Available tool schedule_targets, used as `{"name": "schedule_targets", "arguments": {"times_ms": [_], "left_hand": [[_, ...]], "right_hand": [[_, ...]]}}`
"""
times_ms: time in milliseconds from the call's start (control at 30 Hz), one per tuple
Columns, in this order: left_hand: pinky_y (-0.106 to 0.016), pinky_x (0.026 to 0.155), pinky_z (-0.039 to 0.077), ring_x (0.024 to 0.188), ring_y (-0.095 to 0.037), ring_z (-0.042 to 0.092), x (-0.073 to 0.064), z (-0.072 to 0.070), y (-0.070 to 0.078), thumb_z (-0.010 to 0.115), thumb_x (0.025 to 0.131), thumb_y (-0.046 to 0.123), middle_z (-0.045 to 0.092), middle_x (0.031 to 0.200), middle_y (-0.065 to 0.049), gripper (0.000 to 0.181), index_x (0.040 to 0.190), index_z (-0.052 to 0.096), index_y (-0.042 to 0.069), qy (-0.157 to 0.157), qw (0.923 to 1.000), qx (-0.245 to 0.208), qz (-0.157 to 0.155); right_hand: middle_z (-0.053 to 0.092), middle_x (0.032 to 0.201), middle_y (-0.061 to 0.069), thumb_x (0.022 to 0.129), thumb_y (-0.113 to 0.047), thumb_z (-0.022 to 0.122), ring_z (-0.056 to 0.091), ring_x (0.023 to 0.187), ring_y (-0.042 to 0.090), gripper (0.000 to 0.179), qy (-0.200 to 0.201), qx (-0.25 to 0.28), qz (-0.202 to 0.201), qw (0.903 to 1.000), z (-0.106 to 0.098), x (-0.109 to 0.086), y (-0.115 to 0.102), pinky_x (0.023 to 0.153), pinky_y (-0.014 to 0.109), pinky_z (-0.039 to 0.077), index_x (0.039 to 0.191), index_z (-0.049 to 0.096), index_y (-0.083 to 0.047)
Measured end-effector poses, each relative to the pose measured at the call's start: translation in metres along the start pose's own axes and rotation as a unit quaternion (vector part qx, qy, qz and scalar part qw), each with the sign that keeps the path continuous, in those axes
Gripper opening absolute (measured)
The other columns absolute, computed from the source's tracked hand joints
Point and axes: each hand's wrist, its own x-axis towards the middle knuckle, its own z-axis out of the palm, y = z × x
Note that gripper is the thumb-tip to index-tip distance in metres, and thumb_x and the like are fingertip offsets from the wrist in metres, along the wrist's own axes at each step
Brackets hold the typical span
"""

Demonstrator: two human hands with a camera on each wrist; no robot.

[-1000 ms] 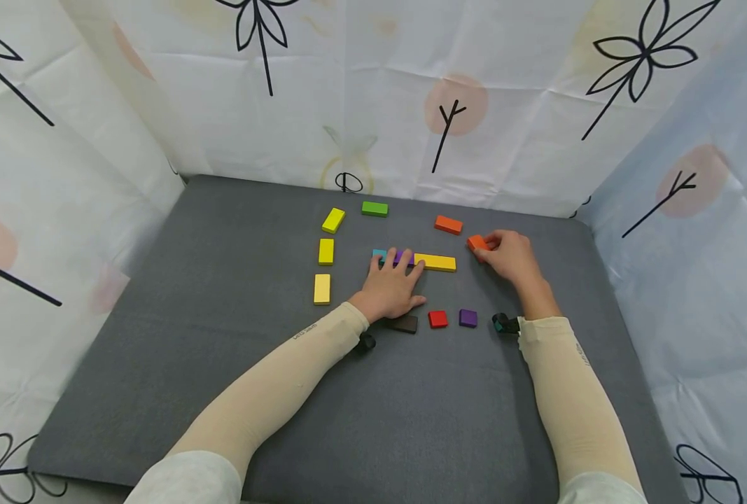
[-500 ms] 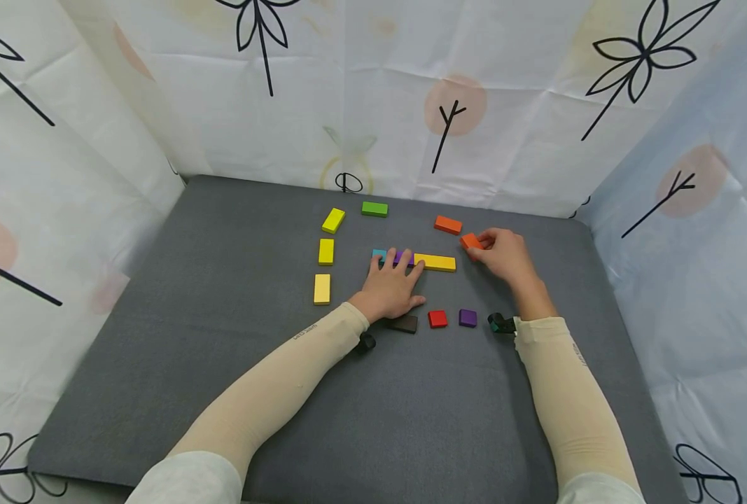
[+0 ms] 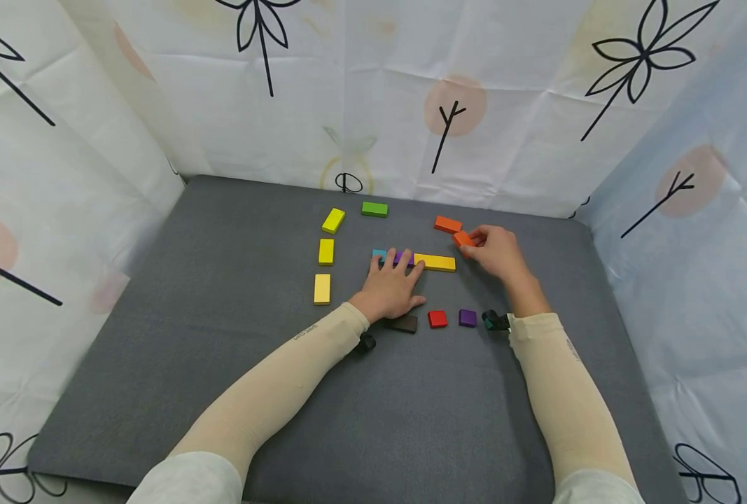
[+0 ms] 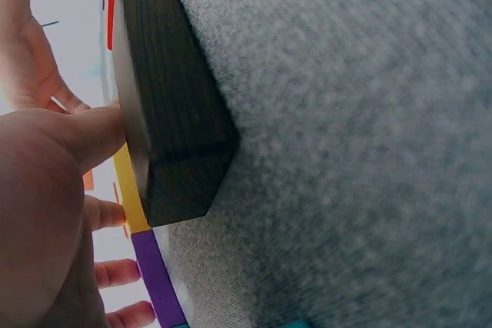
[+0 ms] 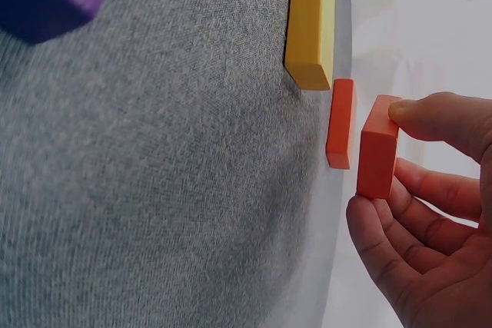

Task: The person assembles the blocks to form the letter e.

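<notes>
Between thumb and fingers my right hand [image 3: 499,253] pinches an orange block [image 5: 378,147], whose near end points toward a second orange block [image 3: 448,225] lying on the table. My left hand [image 3: 391,288] is spread, its fingertips at a row made of a teal block [image 3: 379,254], a purple block [image 3: 405,257] and a long amber block [image 3: 435,262]. In the left wrist view the thumb lies beside a dark brown block [image 4: 165,90], and the other fingers reach toward the purple block [image 4: 159,278].
A red block [image 3: 437,319] and a small purple block [image 3: 468,318] lie near the brown one. Left of the row stand yellow blocks [image 3: 325,252] in a column, with a green block [image 3: 374,209] beyond. White printed cloth [image 3: 373,105] hangs behind the grey table [image 3: 222,280].
My right hand has moved left and slightly away from me with the orange block, bringing it up to the other orange block. The left hand has stayed where it was.
</notes>
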Motion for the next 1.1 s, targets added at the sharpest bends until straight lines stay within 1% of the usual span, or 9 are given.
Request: {"name": "schedule_targets", "arguments": {"times_ms": [133,300,467,667,900,1100], "left_hand": [[-0.067,0.126,0.012,0.163,-0.041,0.008,0.000,0.000,0.000,0.048,0.109,0.065,0.010,0.180,-0.010,0.081,0.176,0.020,0.029,-0.005,1.0000,0.001,-0.003],[-0.067,0.126,0.014,0.163,-0.041,0.010,-0.003,0.000,0.000,0.048,0.109,0.065,0.012,0.180,-0.010,0.080,0.176,0.022,0.028,0.006,1.0000,0.003,0.001],[-0.067,0.126,0.015,0.162,-0.041,0.012,-0.004,0.000,-0.001,0.050,0.109,0.065,0.014,0.179,-0.011,0.080,0.175,0.024,0.028,0.014,0.9999,0.007,0.003],[-0.068,0.126,0.012,0.163,-0.042,0.008,-0.001,0.002,0.000,0.049,0.109,0.064,0.011,0.180,-0.010,0.081,0.176,0.022,0.028,0.004,1.0000,-0.003,0.003],[-0.068,0.126,0.013,0.163,-0.042,0.010,-0.001,0.001,-0.001,0.049,0.109,0.065,0.012,0.180,-0.011,0.081,0.176,0.022,0.027,0.007,1.0000,0.001,0.004],[-0.069,0.126,0.012,0.163,-0.042,0.009,0.002,0.002,-0.001,0.050,0.109,0.066,0.010,0.180,-0.010,0.082,0.176,0.021,0.028,-0.001,1.0000,-0.004,0.002]], "right_hand": [[0.069,0.119,0.023,0.105,-0.022,0.074,0.062,0.105,0.038,0.039,-0.002,0.000,0.000,1.0000,0.002,0.003,-0.002,0.092,0.052,0.054,0.132,0.068,0.006],[0.069,0.120,0.022,0.105,-0.022,0.074,0.063,0.105,0.037,0.041,-0.006,0.003,0.004,1.0000,0.005,0.005,-0.006,0.093,0.053,0.054,0.134,0.068,0.006],[0.069,0.122,0.022,0.105,-0.022,0.074,0.063,0.106,0.038,0.040,-0.010,0.004,0.001,0.9999,0.008,0.007,-0.008,0.095,0.053,0.054,0.134,0.068,0.005],[0.069,0.123,0.023,0.106,-0.021,0.074,0.064,0.108,0.039,0.039,-0.012,0.001,-0.007,0.9999,0.012,0.009,-0.009,0.096,0.055,0.053,0.133,0.068,0.006],[0.069,0.124,0.024,0.106,-0.021,0.074,0.064,0.109,0.040,0.041,-0.016,0.002,-0.006,0.9999,0.016,0.011,-0.010,0.098,0.055,0.053,0.135,0.067,0.007],[0.068,0.125,0.025,0.106,-0.021,0.074,0.063,0.111,0.040,0.042,-0.018,-0.003,-0.008,0.9998,0.020,0.014,-0.007,0.100,0.056,0.052,0.135,0.066,0.008]]}}
